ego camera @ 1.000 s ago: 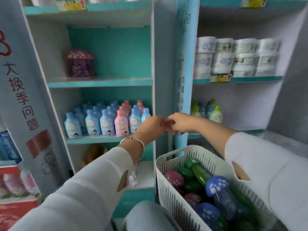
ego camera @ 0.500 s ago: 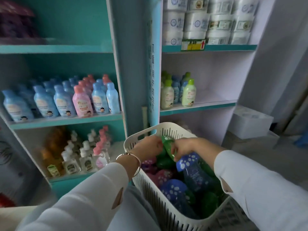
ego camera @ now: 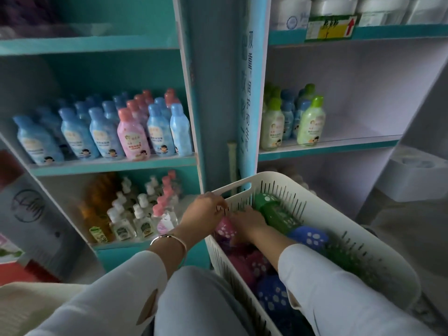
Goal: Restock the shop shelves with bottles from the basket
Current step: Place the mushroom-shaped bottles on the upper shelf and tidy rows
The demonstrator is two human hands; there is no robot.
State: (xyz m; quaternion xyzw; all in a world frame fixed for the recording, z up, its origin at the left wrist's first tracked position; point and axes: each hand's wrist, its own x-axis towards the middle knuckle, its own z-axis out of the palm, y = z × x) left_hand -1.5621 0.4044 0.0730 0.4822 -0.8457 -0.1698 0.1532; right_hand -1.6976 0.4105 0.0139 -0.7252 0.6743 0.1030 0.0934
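Left hand (ego camera: pixel 206 209) and right hand (ego camera: pixel 247 221) reach into white basket (ego camera: pixel 315 197), grips hidden; best grip pink-capped bottle (ego camera: pixel 226 230) firmly, lift straight.

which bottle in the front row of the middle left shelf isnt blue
The pink bottle, fourth from the left in that row. Its cap and body are pink, and the blue bottles stand on either side of it.

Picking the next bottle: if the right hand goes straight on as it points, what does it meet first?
Probably the pink spotted bottle, just ahead of the right hand, then the basket wall; depth is unclear.
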